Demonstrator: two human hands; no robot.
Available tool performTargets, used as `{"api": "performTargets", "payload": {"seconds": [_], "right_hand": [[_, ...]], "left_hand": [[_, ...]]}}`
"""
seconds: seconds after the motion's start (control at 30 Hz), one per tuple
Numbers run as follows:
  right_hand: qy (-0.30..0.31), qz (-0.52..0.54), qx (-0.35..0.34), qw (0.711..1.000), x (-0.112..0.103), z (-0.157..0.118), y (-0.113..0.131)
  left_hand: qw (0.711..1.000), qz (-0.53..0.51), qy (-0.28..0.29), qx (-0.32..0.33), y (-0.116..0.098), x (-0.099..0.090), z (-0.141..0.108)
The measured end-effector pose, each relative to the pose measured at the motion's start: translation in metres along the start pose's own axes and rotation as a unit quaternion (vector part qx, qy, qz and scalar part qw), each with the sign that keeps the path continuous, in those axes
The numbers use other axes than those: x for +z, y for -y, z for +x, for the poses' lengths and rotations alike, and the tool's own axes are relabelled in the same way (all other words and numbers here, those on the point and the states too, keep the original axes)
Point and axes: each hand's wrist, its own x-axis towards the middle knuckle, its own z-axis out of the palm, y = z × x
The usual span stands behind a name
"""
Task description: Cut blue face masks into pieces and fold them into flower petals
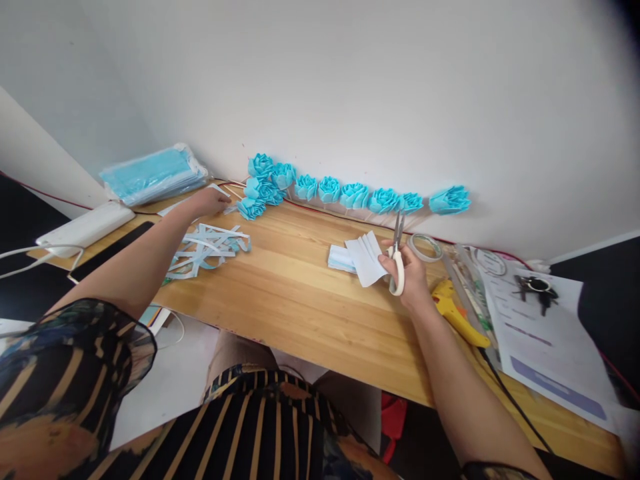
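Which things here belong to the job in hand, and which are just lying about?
Likely in the job: white-handled scissors in the right hand, pleated white piece, pale cut strips, blue flowers, packed face masks, yellow glue gun.

Likely just lying about: keys, printed sheet, white box.

Left arm (143, 270) out, left hand (211, 201) at 11 o'clock from torso (255, 433), back up. Right forearm (457, 363) angled toward 11, right hand (414, 277) curled gripping.
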Motion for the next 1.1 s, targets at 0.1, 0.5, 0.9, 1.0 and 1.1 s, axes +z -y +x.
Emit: {"api": "performTargets", "payload": {"seconds": [0.1, 0.5, 0.9, 1.0, 1.1], "right_hand": [[0.000, 0.006, 0.000, 1.000, 0.000, 0.000, -0.001], [-0.005, 0.008, -0.009, 1.000, 0.004, -0.002, 0.007], [-0.003, -0.011, -0.013, 1.000, 0.002, 0.000, 0.005], [-0.006, -0.002, -0.013, 1.000, 0.002, -0.001, 0.006], [-0.006, 0.013, -0.011, 1.000, 0.004, -0.001, 0.008]], "left_hand": [[0.999, 0.026, 0.027, 0.002, 0.001, -0.001, -0.001], [0.999, 0.042, 0.026, 0.001, -0.001, -0.008, -0.007], [0.997, 0.055, 0.040, 0.019, 0.005, -0.008, -0.020], [0.997, 0.050, 0.044, 0.024, 0.003, -0.010, -0.021], [0.997, 0.048, 0.057, 0.025, 0.001, -0.014, -0.024]]}}
